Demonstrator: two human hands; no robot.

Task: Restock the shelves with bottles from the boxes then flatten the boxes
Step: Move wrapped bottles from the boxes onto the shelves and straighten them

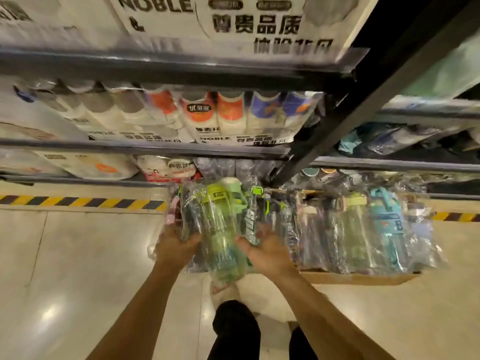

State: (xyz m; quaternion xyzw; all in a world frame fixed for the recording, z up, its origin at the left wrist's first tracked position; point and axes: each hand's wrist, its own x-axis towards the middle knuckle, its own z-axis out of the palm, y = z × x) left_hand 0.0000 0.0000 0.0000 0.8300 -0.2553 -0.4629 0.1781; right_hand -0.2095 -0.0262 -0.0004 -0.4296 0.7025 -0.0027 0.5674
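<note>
Both hands hold a bundle of bottles (220, 229) in clear plastic wrap, a green-lidded one in the middle, just off the left end of the cardboard box (358, 278). The left hand (176, 245) grasps the bundle's left side, thumb on top. The right hand (267, 253) grips its right side, thumb against the green bottle. More wrapped bottles (384, 229) fill the box, which sits on the tiled floor (78, 255) against the bottom shelf edge (389, 165). Packaged cups (228, 113) line the shelf above. Yellow-black hazard tape (78, 201) runs along the floor's far edge.
</note>
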